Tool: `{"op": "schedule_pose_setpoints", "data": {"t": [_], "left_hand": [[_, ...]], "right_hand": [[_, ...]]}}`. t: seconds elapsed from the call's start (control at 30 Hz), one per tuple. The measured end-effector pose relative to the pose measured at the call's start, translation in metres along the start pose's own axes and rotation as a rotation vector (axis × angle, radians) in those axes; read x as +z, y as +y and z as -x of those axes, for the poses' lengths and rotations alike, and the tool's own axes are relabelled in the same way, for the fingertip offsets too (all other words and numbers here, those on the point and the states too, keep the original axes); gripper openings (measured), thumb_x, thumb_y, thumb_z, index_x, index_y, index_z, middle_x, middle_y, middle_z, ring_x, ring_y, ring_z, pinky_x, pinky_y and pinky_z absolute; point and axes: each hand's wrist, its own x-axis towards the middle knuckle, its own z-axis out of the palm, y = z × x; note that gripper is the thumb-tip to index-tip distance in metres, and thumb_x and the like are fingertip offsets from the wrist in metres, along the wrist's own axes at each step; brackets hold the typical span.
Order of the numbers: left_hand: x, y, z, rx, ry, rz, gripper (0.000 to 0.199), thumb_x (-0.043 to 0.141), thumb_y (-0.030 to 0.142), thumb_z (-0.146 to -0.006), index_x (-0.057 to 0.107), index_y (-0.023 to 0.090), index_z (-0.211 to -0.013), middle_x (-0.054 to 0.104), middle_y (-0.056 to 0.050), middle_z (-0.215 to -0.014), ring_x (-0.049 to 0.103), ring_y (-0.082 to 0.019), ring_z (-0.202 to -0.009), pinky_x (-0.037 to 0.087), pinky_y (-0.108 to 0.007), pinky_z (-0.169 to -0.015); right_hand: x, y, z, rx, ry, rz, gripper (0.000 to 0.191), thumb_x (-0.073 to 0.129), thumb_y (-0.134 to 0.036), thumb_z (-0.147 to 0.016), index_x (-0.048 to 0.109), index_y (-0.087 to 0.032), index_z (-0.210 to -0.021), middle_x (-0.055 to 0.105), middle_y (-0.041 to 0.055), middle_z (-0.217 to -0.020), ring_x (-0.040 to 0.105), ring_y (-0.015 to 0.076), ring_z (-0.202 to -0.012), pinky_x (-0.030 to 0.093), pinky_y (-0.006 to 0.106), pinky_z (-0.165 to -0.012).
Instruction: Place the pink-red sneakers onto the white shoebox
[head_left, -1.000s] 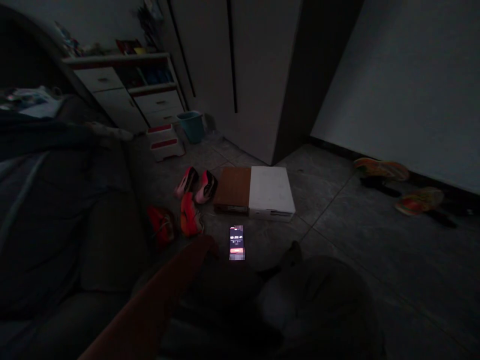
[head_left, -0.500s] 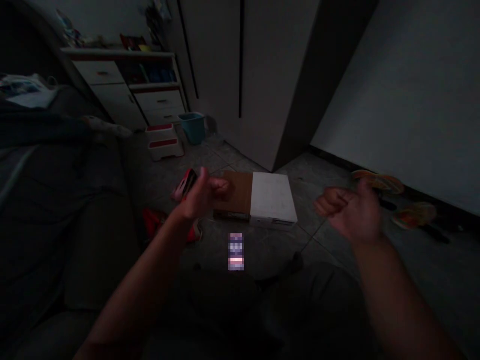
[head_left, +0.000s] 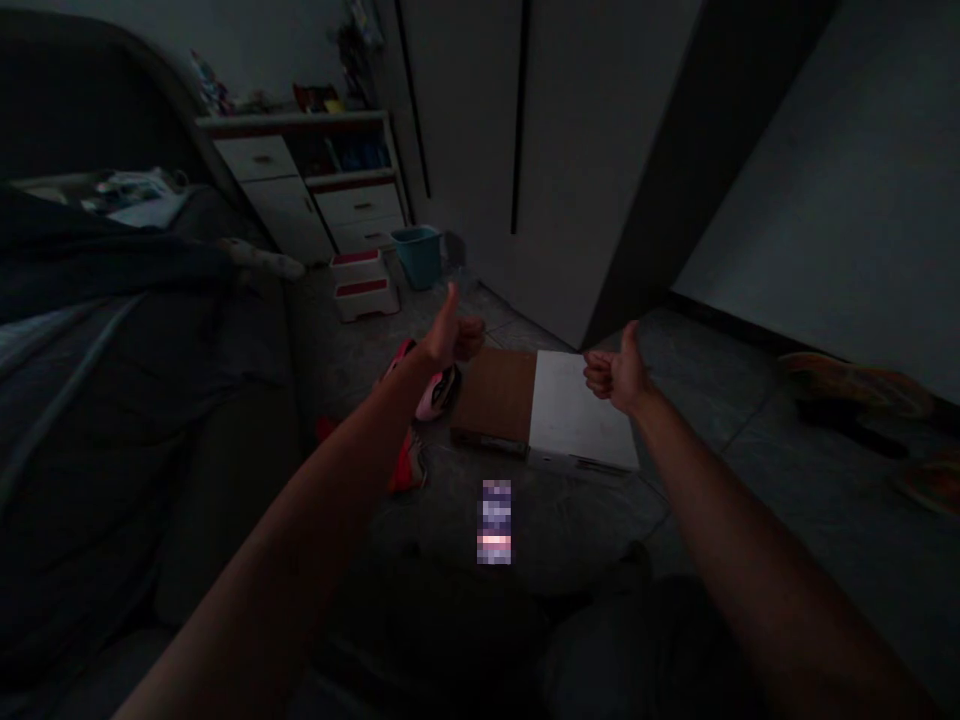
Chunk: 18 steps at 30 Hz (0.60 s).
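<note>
showing the head view of a dim room, with both forearms stretched forward over the tiled floor. left hand, at about 11 o'clock from frame centre, curled into a fist with the thumb raised, holding nothing. right hand, at about 2 o'clock from centre, likewise a fist with thumb up and empty; the two hands are well apart and touch no object. flat box, half brown and half white, lies on the floor between and just below the hands; the right hand appears over its white half, the left hand near its brown edge, and whether either is close to it in depth cannot be told. pink shoes lie just beside the box at its 9 o'clock, partly hidden by the left forearm, with red shoes at 7 o'clock from them. lit phone, screen blurred, rests on the floor at 6 o'clock from the box, apart from it. step stool, white with red bands, and teal bucket stand near each other at 12 o'clock from the left hand, before the drawer unit. tall wardrobe fills the top centre. dark sofa occupies 9 o'clock. sandals lie near the wall at 3 o'clock.
</note>
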Motion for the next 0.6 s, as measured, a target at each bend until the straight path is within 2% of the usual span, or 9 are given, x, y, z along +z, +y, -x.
{"op": "schedule_pose_setpoints", "data": {"t": [0.1, 0.2, 0.27, 0.3, 0.37, 0.43, 0.5, 0.53, 0.6], "left_hand": [[-0.014, -0.019, 0.002, 0.026, -0.015, 0.018, 0.085, 0.007, 0.102, -0.097, 0.033, 0.028, -0.064, 0.023, 0.007, -0.054, 0.019, -0.007, -0.044, 0.017, -0.024, -0.046], [-0.022, -0.048, 0.013, 0.143, 0.080, -0.024, 0.077, 0.044, 0.098, -0.095, 0.038, 0.026, -0.067, 0.027, 0.008, -0.057, 0.023, -0.008, -0.047, 0.022, -0.023, -0.048], [-0.029, -0.083, 0.022, 0.216, 0.225, -0.103, 0.067, 0.071, 0.084, -0.087, 0.044, 0.025, -0.071, 0.035, 0.007, -0.060, 0.031, -0.009, -0.051, 0.028, -0.023, -0.051], [-0.033, -0.105, 0.026, 0.219, 0.321, -0.161, 0.061, 0.077, 0.077, -0.085, 0.047, 0.025, -0.073, 0.039, 0.006, -0.062, 0.036, -0.010, -0.054, 0.031, -0.023, -0.053], [-0.041, -0.149, 0.033, 0.126, 0.508, -0.291, 0.053, 0.075, 0.069, -0.087, 0.049, 0.025, -0.075, 0.048, 0.004, -0.066, 0.046, -0.012, -0.061, 0.038, -0.025, -0.059], [-0.046, -0.187, 0.036, 0.014, 0.629, -0.382, 0.046, 0.070, 0.066, -0.093, 0.052, 0.026, -0.079, 0.055, 0.002, -0.071, 0.056, -0.016, -0.073, 0.044, -0.028, -0.067], [-0.049, -0.213, 0.035, -0.053, 0.657, -0.434, 0.040, 0.070, 0.064, -0.096, 0.062, 0.025, -0.090, 0.065, -0.002, -0.081, 0.065, -0.021, -0.089, 0.049, -0.033, -0.079], [-0.049, -0.222, 0.032, -0.075, 0.641, -0.458, 0.040, 0.073, 0.062, -0.096, 0.067, 0.023, -0.099, 0.071, -0.005, -0.089, 0.068, -0.024, -0.099, 0.050, -0.035, -0.085], [-0.049, -0.234, 0.027, -0.118, 0.591, -0.524, 0.049, 0.078, 0.061, -0.095, 0.071, 0.020, -0.121, 0.077, -0.012, -0.109, 0.069, -0.028, -0.117, 0.051, -0.041, -0.097]], "right_hand": [[-0.013, 0.019, 0.006, -0.016, 0.038, 0.011, 0.089, 0.005, -0.119, -0.072, 0.021, -0.032, -0.064, 0.016, -0.0097, -0.052, 0.009, 0.0104, -0.047, 0.010, 0.030, -0.043], [-0.009, 0.042, 0.019, -0.092, 0.181, 0.122, 0.084, 0.045, -0.111, -0.081, 0.029, -0.031, -0.061, 0.024, -0.0084, -0.052, 0.019, 0.0109, -0.048, 0.016, 0.028, -0.045], [0.005, 0.074, 0.030, -0.182, 0.273, 0.222, 0.074, 0.066, -0.094, -0.084, 0.041, -0.028, -0.061, 0.035, -0.0065, -0.054, 0.031, 0.0119, -0.052, 0.024, 0.027, -0.049], [0.015, 0.095, 0.036, -0.200, 0.281, 0.254, 0.067, 0.070, -0.084, -0.087, 0.047, -0.027, -0.063, 0.040, -0.0054, -0.057, 0.037, 0.0126, -0.055, 0.029, 0.027, -0.051], [0.041, 0.140, 0.046, -0.080, 0.203, 0.252, 0.053, 0.069, -0.069, -0.092, 0.054, -0.025, -0.067, 0.047, -0.0043, -0.060, 0.044, 0.0137, -0.058, 0.034, 0.026, -0.055], [0.069, 0.182, 0.054, 0.173, 0.092, 0.228, 0.037, 0.069, -0.057, -0.093, 0.063, -0.025, -0.076, 0.054, -0.0038, -0.062, 0.049, 0.0148, -0.057, 0.036, 0.027, -0.055], [0.092, 0.212, 0.055, 0.325, 0.025, 0.226, 0.022, 0.074, -0.045, -0.090, 0.073, -0.024, -0.092, 0.064, -0.0017, -0.070, 0.056, 0.0160, -0.059, 0.040, 0.027, -0.057], [0.100, 0.223, 0.054, 0.362, 0.005, 0.229, 0.022, 0.077, -0.041, -0.089, 0.076, -0.023, -0.102, 0.070, 0.0002, -0.077, 0.060, 0.0167, -0.061, 0.043, 0.028, -0.059], [0.108, 0.236, 0.049, 0.403, -0.018, 0.234, 0.044, 0.079, -0.037, -0.088, 0.076, -0.023, -0.130, 0.078, 0.0048, -0.094, 0.066, 0.0188, -0.068, 0.048, 0.030, -0.064]]}}
